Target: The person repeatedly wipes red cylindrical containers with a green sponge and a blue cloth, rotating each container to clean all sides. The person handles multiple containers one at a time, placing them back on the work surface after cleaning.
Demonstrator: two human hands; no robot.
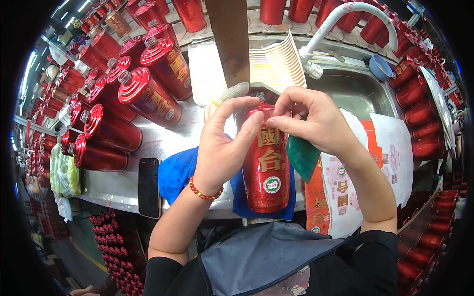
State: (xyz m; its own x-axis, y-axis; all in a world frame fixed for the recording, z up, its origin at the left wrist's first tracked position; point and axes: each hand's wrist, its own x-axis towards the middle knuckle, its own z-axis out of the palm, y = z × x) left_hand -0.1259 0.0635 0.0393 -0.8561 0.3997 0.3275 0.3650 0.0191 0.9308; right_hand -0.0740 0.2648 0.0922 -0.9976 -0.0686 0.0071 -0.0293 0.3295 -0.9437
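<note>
A red metallic bottle (265,182) with gold lettering and a round white-and-green sticker stands before me, its neck partly hidden by my fingers. My left hand (224,133), with a beaded bracelet at the wrist, is curled at the bottle's shoulder, thumb and forefinger against it. Behind that forefinger shows a whitish knitted finger cover (233,92) with a yellow edge. On the bottle's other side my right hand (313,118) is closed, thumb and forefinger pinched at the shoulder; what lies between those tips is too small to tell. A green plastic scraper (302,155) hangs under its curled fingers.
Finished-looking red bottles (153,98) crowd the left; more line the back and right. A blue cloth (177,172) lies beside a phone (149,187). Printed label sheets (345,192) lie right, near a sink (355,91) with a white faucet (340,15). A brown post (229,39) rises ahead.
</note>
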